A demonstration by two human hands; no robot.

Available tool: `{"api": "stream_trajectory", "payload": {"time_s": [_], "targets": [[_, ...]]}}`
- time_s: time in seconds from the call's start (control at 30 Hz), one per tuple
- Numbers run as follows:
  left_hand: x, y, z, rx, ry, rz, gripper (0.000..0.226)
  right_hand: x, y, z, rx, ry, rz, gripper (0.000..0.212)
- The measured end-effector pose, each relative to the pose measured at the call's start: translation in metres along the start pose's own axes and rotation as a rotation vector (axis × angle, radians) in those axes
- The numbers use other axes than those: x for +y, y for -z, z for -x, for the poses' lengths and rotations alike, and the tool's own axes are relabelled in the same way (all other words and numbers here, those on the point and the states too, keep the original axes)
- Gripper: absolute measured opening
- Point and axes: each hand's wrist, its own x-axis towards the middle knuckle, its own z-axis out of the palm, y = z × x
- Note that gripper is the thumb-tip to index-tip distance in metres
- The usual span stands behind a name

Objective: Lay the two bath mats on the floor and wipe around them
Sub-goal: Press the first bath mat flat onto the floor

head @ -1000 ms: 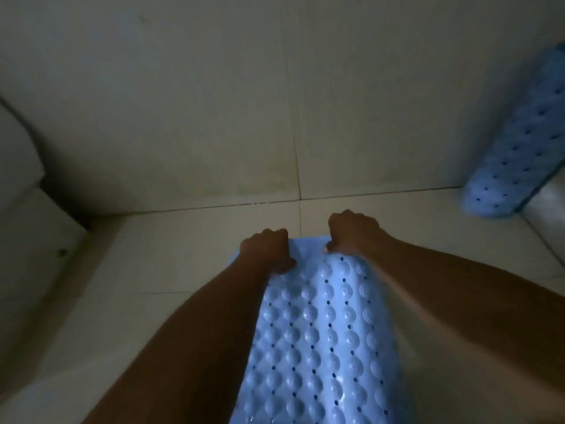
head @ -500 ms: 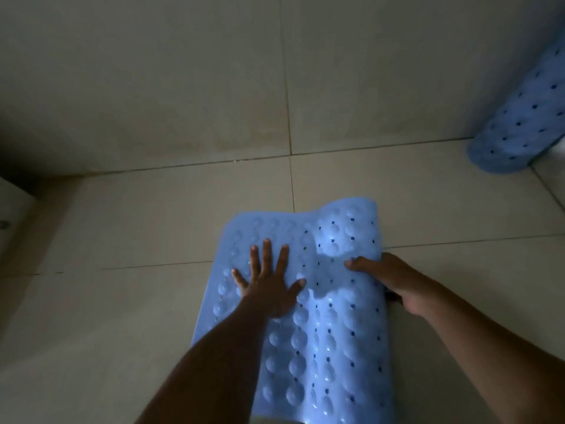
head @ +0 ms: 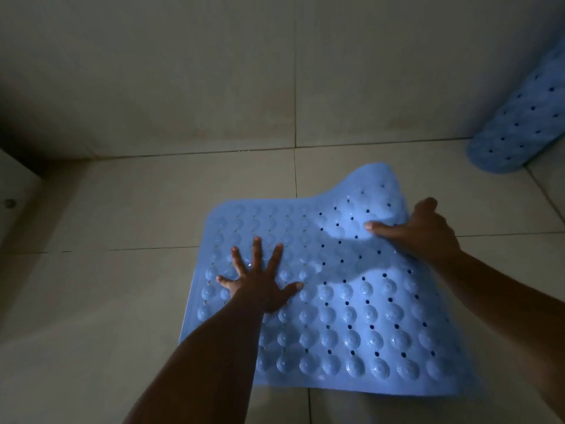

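Observation:
A blue bath mat (head: 351, 316) with round bumps and small holes lies spread on the pale tiled floor. My left hand (head: 260, 283) presses flat on its left part, fingers apart. My right hand (head: 422, 231) grips the mat's right edge, and the far right corner curls up off the floor. A second blue bath mat (head: 519, 123) leans rolled against the wall at the far right.
A tiled wall (head: 214, 71) rises just beyond the mat. A pale ledge or fixture (head: 12, 191) juts in at the left edge. Bare floor tiles (head: 107, 209) lie to the left and beyond the mat. The room is dim.
The mat came down from a held bundle and now lies spread wider. My left hand opened and pressed flat on it; my right hand moved out to the right edge.

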Motion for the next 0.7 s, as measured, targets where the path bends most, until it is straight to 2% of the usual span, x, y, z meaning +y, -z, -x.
{"api": "stream_trajectory", "payload": {"time_s": [0.1, 0.2, 0.3, 0.33, 0.4, 0.47, 0.53, 0.6, 0.67, 0.7], "targets": [[0.000, -0.002, -0.002, -0.001, -0.011, 0.010, 0.102, 0.017, -0.001, -0.014, -0.018, -0.097, 0.073, 0.123], [-0.002, -0.004, -0.002, 0.002, 0.000, 0.024, 0.102, 0.035, -0.008, -0.033, -0.035, -0.234, 0.134, 0.085], [-0.002, -0.003, 0.001, -0.008, 0.018, 0.019, 0.102, 0.049, -0.009, -0.029, -0.060, -0.215, 0.006, 0.048], [-0.001, -0.002, 0.002, -0.011, 0.020, 0.021, 0.102, 0.056, -0.010, -0.025, -0.026, -0.211, -0.037, 0.053], [-0.001, 0.002, 0.001, -0.019, 0.030, 0.027, 0.102, 0.067, -0.008, -0.021, 0.088, -0.253, -0.097, 0.080], [-0.002, 0.004, 0.001, -0.034, 0.046, 0.025, 0.103, 0.074, -0.005, -0.019, 0.085, -0.348, -0.152, 0.091], [0.001, 0.005, 0.002, -0.028, 0.070, 0.035, 0.102, 0.079, 0.000, -0.014, 0.000, -0.355, -0.176, 0.082], [0.017, 0.004, 0.006, 0.050, 0.082, 0.058, 0.105, 0.084, 0.000, -0.013, -0.006, -0.299, -0.204, 0.074], [0.041, -0.001, 0.008, 0.120, -0.019, 0.031, 0.111, 0.085, 0.000, -0.012, -0.082, -0.239, -0.320, 0.068], [0.052, -0.004, 0.008, 0.104, -0.090, 0.016, 0.112, 0.086, 0.003, -0.014, -0.162, -0.216, -0.423, 0.064]]}}
